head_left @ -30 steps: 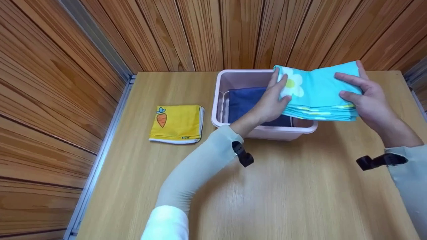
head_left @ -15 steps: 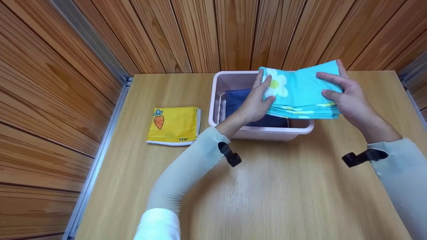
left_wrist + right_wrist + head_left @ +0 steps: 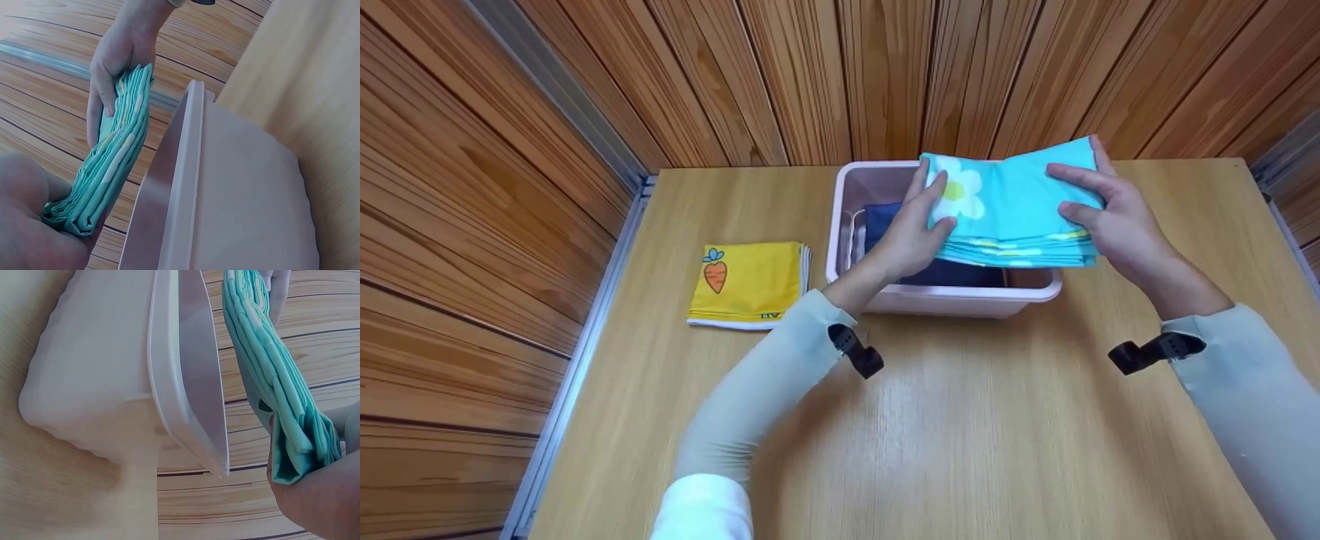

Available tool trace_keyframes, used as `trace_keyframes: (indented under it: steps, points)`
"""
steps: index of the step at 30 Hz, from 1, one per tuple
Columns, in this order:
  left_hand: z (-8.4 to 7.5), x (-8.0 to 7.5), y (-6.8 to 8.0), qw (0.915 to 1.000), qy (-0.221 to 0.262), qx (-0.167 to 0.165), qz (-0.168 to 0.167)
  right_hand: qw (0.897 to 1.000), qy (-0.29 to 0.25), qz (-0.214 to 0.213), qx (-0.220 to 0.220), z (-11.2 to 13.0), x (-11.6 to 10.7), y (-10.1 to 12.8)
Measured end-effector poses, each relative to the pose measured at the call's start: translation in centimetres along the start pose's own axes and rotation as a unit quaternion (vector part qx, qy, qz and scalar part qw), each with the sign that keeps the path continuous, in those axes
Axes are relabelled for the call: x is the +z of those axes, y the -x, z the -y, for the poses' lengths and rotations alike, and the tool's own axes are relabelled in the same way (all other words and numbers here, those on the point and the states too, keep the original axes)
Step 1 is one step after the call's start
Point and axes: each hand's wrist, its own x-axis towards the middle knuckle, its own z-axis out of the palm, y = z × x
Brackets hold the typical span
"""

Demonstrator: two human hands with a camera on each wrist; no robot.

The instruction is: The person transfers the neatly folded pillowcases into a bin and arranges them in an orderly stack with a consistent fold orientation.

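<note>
A folded turquoise cloth (image 3: 1020, 202) with a white flower print is held up over the pale pink plastic bin (image 3: 952, 302). My left hand (image 3: 913, 232) grips its left end, thumb on top. At the other end my right hand (image 3: 1129, 225) holds the cloth, with thumb and a finger on top. Both wrist views show the cloth's many stacked layers (image 3: 109, 152) pinched at each end, above the bin's rim (image 3: 169, 382). Inside the bin lies a folded navy cloth (image 3: 877, 225), mostly hidden under the turquoise one and my left hand.
A folded yellow cloth (image 3: 750, 281) with a carrot print lies on the wooden table (image 3: 960, 435), left of the bin. Wood-plank walls (image 3: 810, 82) stand behind and to the left, with a metal rail (image 3: 577, 360) along the table's left edge.
Both hands have carried the turquoise cloth leftward, from the bin's right side to over its middle. It now covers more of the navy cloth. The view has shifted slightly.
</note>
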Motion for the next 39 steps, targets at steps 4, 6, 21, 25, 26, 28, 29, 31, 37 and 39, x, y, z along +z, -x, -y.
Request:
trace_keyframes:
  steps: [4, 6, 21, 25, 26, 28, 29, 31, 37, 39]
  points:
    - [0.3, -0.4, 0.3, 1.0000, 0.003, 0.002, -0.003, 1.000, -0.002, 0.006, 0.004, 0.1, 0.5, -0.2]
    - [0.5, -0.7, 0.5, 1.0000, 0.004, 0.001, -0.004, 1.000, -0.003, 0.009, 0.005, 0.2, 0.7, -0.4]
    - [1.9, -2.4, 1.4, 0.9999, 0.008, -0.009, -0.009, 1.000, -0.019, 0.024, 0.007, 0.7, 2.6, -1.2]
    - [2.3, -2.8, 1.6, 0.9998, 0.003, -0.021, -0.007, 0.999, -0.024, 0.025, 0.010, 0.7, 3.3, -1.3]
    - [2.4, -3.0, 1.6, 0.9997, 0.002, -0.023, -0.008, 0.999, -0.025, 0.024, 0.011, 0.7, 3.4, -1.4]
    - [2.5, -3.2, 1.7, 0.9996, -0.001, -0.025, -0.011, 0.999, -0.026, 0.024, 0.015, 0.7, 3.7, -1.6]
    - [2.6, -3.3, 1.7, 0.9996, -0.003, -0.026, -0.012, 0.999, -0.027, 0.024, 0.016, 0.7, 3.8, -1.7]
    - [2.8, -3.4, 1.7, 0.9995, -0.010, -0.028, -0.014, 0.999, -0.026, 0.025, 0.021, 0.7, 4.0, -1.9]
    - [3.3, -3.9, 2.1, 0.9994, -0.011, -0.029, -0.017, 0.999, -0.030, 0.030, 0.028, 0.8, 4.8, -2.2]
    - [3.5, -4.0, 2.3, 0.9993, -0.005, -0.030, -0.019, 0.999, -0.031, 0.032, 0.028, 0.8, 5.1, -2.3]
